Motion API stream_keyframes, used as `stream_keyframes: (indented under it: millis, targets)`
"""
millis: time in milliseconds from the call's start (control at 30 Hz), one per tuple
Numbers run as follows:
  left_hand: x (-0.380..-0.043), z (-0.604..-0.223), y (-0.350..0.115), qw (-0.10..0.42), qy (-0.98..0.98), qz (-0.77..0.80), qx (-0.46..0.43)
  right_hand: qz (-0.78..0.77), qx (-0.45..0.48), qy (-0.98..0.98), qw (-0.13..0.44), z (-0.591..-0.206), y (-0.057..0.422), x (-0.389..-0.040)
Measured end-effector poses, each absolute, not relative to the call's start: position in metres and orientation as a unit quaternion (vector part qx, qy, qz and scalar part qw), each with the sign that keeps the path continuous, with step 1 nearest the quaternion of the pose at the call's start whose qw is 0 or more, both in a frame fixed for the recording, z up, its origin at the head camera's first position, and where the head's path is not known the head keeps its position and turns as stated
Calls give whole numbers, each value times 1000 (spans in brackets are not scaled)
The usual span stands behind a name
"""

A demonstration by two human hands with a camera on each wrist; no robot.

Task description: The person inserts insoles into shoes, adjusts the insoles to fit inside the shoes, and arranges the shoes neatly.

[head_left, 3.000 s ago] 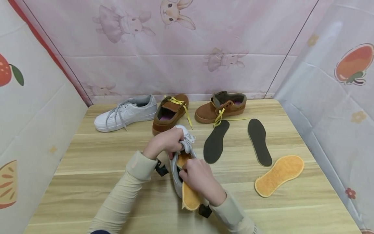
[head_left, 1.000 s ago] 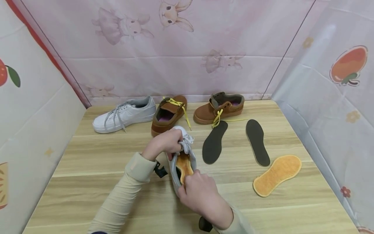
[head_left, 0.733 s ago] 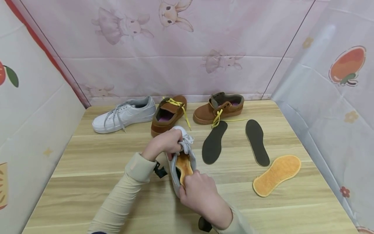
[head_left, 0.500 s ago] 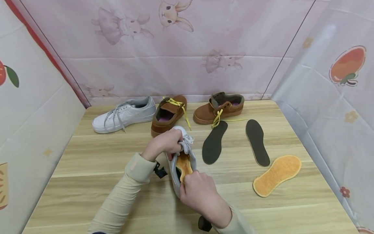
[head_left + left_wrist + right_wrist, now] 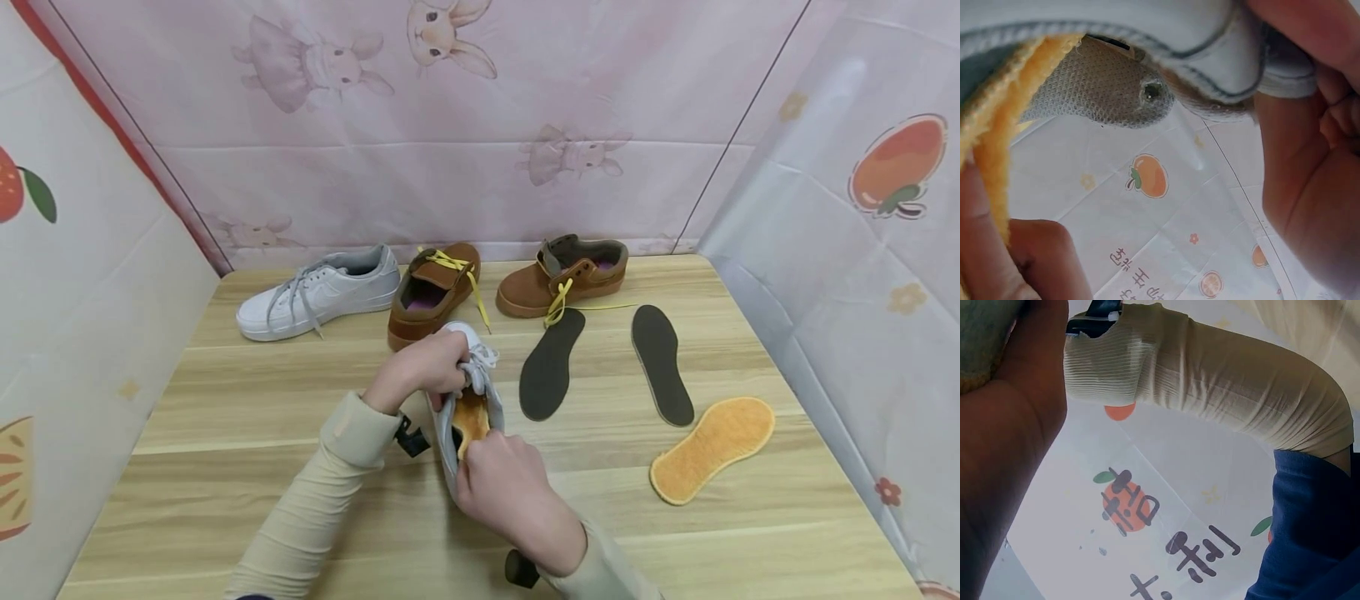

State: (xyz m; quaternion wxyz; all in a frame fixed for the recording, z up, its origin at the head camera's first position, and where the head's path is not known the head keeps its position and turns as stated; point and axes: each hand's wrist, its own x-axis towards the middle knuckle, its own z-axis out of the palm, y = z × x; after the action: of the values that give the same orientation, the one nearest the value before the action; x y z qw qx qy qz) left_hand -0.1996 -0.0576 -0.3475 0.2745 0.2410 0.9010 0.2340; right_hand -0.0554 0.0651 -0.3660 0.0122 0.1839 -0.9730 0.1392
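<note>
A white sneaker (image 5: 449, 454) stands in the middle of the table, toe pointing away. My left hand (image 5: 427, 367) grips it near the laces and tongue. Inside lies a fluffy orange insole (image 5: 470, 414), its front running under the tongue. My right hand (image 5: 510, 487) pinches the insole toward the heel and covers that end. In the left wrist view, fingers hold the yellow-orange insole (image 5: 997, 162) beside the sneaker's mesh tongue (image 5: 1104, 90). The right wrist view shows mostly forearm and sleeve (image 5: 1229, 375); the fingertips are out of sight there.
Another white sneaker (image 5: 322, 292) and two brown shoes, one left (image 5: 435, 292) and one right (image 5: 562, 279), line the back. Two dark insoles, one nearer (image 5: 551, 367) and one farther right (image 5: 662, 367), lie right of the hands. A second orange insole (image 5: 711, 450) lies near the right edge.
Three seconds ago the insole's heel end stuck out behind the sneaker; now it is under my right hand. That hand moved back toward the heel, then slightly forward. My left hand stayed put.
</note>
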Motion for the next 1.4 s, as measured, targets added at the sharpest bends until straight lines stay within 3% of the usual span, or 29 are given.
stream_keyframes:
  millis: [1400]
  targets:
    - [-201,-353,-57,254,908,224,245,145,171,-974,-18,-400,52,-95]
